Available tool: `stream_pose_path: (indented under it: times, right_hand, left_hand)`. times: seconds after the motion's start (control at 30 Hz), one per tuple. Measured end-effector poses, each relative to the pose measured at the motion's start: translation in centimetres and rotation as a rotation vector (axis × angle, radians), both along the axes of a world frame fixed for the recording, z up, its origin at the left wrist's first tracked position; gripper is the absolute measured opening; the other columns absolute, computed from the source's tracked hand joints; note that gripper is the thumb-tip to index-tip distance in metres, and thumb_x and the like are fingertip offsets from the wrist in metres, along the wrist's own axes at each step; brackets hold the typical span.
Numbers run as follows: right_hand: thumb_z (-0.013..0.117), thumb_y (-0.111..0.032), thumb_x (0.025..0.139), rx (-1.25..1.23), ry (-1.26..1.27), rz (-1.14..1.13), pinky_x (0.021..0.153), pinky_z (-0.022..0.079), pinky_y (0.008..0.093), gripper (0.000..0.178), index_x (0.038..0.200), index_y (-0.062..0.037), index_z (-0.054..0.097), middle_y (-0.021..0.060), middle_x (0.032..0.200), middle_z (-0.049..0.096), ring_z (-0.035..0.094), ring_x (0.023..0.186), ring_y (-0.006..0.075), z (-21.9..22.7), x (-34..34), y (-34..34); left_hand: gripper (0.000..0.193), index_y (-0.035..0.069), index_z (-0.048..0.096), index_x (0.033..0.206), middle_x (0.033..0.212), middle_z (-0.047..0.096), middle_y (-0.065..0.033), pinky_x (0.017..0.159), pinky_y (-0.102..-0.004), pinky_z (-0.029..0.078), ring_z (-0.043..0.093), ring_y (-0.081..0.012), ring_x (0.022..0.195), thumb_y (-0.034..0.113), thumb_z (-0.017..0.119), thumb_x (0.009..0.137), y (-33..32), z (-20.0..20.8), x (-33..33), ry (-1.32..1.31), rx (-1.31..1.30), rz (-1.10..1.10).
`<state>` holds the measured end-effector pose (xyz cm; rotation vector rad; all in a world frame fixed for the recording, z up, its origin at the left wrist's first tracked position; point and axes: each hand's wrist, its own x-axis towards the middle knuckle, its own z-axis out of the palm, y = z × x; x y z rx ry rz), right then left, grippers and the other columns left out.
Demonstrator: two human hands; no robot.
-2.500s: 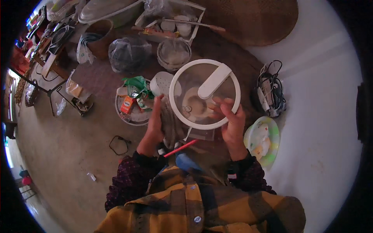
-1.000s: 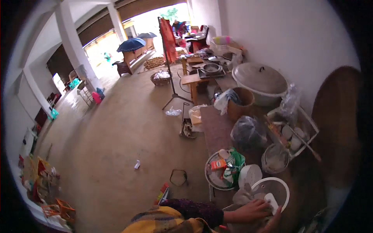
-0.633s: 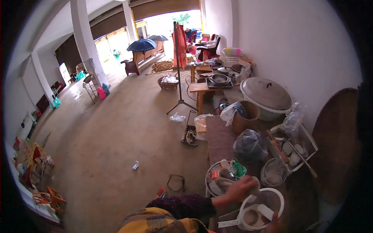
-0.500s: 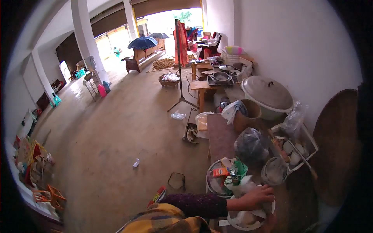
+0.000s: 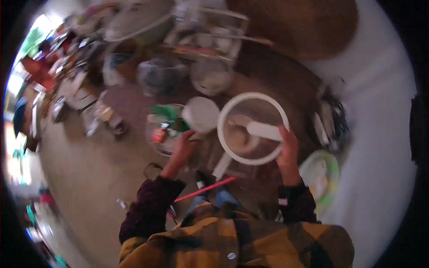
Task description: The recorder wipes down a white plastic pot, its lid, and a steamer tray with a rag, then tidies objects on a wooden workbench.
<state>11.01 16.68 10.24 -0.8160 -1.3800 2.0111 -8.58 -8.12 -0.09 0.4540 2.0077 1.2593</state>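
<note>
In front of me is a round bucket [image 5: 226,145] with a thick white rim. Inside it show a pale rounded shape and a white, flat, elongated piece [image 5: 263,131] whose kind is too blurred to tell. My right hand [image 5: 288,149] is closed at the bucket's right rim, its thumb by the end of the white piece. Near the lower edge of a white round tub [image 5: 201,115] is my left hand [image 5: 180,151]; blur hides whether it grips the tub. Just left of the tub is a round basket [image 5: 153,145] with a green packet [image 5: 166,112] and a red-orange box [image 5: 158,135].
A clear-bagged bundle [image 5: 161,75] and a round bowl [image 5: 212,79] lie beyond. Farther back are a white crate [image 5: 243,27] and a large lidded tub [image 5: 138,20]. A red stick [image 5: 205,189] lies near my feet. A green-yellow basin [image 5: 322,174] stands at right, by the wall.
My view has swung down and to the right. The right hand has gone from over the bucket to its right rim. Both hands now show.
</note>
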Motion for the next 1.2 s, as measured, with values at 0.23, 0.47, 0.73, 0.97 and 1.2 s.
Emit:
stream_pose_path:
  times: [0.23,0.47,0.73,0.97,1.2]
  right_hand:
    - [0.062,-0.024,0.083,-0.125,-0.196,-0.125,0.067,0.057,0.0372,0.034,0.105,-0.0008,0.051,0.0133,0.098,0.059,0.061,0.090,0.0242,-4.9,5.2,4.0]
    - [0.065,-0.024,0.079,-0.110,-0.332,0.001,0.087,0.047,0.0406,0.044,0.115,-0.0029,0.050,0.0152,0.117,0.053,0.051,0.109,0.0269,-8.7,7.7,3.8]
    - [0.070,-0.027,0.069,1.221,-0.786,0.593,0.096,0.033,0.0414,0.060,0.121,-0.0066,0.049,0.0130,0.123,0.048,0.045,0.111,0.0308,-10.8,7.8,4.2]
    - [0.067,-0.018,0.072,1.113,-0.611,0.646,0.090,0.038,0.0398,0.046,0.113,-0.0037,0.053,0.0121,0.110,0.051,0.046,0.104,0.0312,-18.7,3.2,6.5]
    - [0.066,-0.013,0.072,1.271,-0.558,0.505,0.089,0.038,0.0392,0.041,0.110,-0.0031,0.054,0.0111,0.108,0.053,0.047,0.103,0.0297,-26.1,-0.7,7.6]
  left_hand:
    - [0.042,0.001,0.051,0.119,0.112,0.056,-0.0069,0.090,-0.0308,0.041,0.054,-0.0155,0.100,0.033,0.043,0.093,8.3,-1.9,9.7,-0.729,0.298,-0.195]
    - [0.024,0.003,0.059,0.102,0.095,0.060,-0.0033,0.081,-0.0265,0.043,0.055,-0.0110,0.089,0.021,0.055,0.086,8.4,-4.2,13.1,-0.971,0.294,-0.257]
    - [0.021,0.005,0.062,0.098,0.091,0.062,-0.0012,0.079,-0.0268,0.043,0.055,-0.0104,0.086,0.020,0.058,0.084,9.5,-7.1,13.5,-0.920,0.289,-0.276]
    - [0.033,0.002,0.058,0.106,0.097,0.060,-0.0044,0.081,-0.0267,0.043,0.054,-0.0125,0.090,0.026,0.060,0.083,9.3,-11.2,9.9,-1.002,0.221,-0.106]
    - [0.053,0.000,0.045,0.121,0.103,0.058,-0.0091,0.077,-0.0292,0.045,0.056,-0.0157,0.088,0.025,0.064,0.080,4.2,-12.7,9.5,-0.633,-0.246,-0.256]
